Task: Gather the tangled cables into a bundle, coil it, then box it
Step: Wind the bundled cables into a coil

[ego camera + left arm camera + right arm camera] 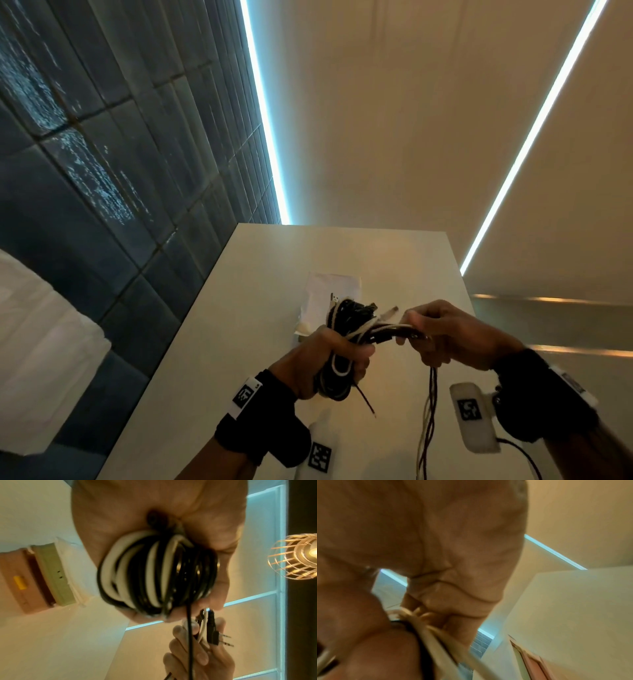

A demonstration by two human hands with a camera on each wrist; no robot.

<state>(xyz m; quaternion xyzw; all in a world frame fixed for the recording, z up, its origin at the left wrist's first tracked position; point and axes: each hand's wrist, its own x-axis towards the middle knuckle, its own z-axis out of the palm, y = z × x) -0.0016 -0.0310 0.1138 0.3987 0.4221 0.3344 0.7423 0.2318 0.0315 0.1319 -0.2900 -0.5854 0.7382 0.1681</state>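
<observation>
Left hand (329, 359) squeezes cable bundle (346, 318) above bench (239, 308), so loops stay together. Right hand (442, 339) pinches loose ends (394, 332), likely to wind them on. Box (329, 298) waits behind.

Right hand (436, 547) gripping cables (435, 639), blurred

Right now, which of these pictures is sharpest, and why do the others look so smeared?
Head view is sharpest: the cables and both hands show clearly under bright ceiling light strips, though the straight lines splay from the wide lens. Left wrist view blurs the coil's edges, and the lamp glares. Right wrist view is mostly a smeared close-up of the right hand.
</observation>
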